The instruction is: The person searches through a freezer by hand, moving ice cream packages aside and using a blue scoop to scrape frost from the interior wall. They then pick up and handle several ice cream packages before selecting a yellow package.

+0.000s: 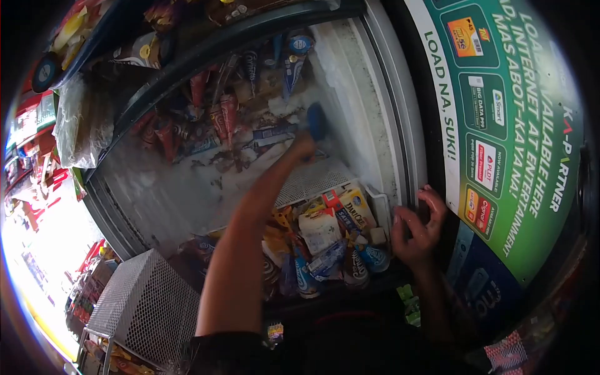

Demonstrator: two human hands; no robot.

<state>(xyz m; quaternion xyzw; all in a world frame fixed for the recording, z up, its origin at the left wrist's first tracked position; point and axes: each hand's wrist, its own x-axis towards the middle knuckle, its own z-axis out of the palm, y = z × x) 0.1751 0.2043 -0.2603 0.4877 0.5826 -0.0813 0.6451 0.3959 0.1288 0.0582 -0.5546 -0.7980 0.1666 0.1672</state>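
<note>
The relation in space that matters most is the one between the left hand and the blue oval object, which is seen just right of the frame's upper centre, deep inside the chest freezer. The blue object is placed directly beyond the knuckles, above the hand and slightly to its right in the frame. Its long axis is stood nearly along the frame's vertical, leaned a little to the left at the top, whereas the forearm is slanted from the lower left toward the upper right. The left hand is by far the nearer; the right hand is set well apart, lower right.

The left hand appears to be closed around the object's near end, though the individual fingers are blurred. The right hand is held empty, its fingers loosely bent and parted, by the freezer's right edge; whether the edge is touched cannot be told.

To the right of the blue object, the frosted inner wall is seen; to its left, a flat blue-and-white packet is laid. Below the left hand, a white mesh basket is placed, with a Dari Creme box and Cornetto cone below its mesh.
</note>
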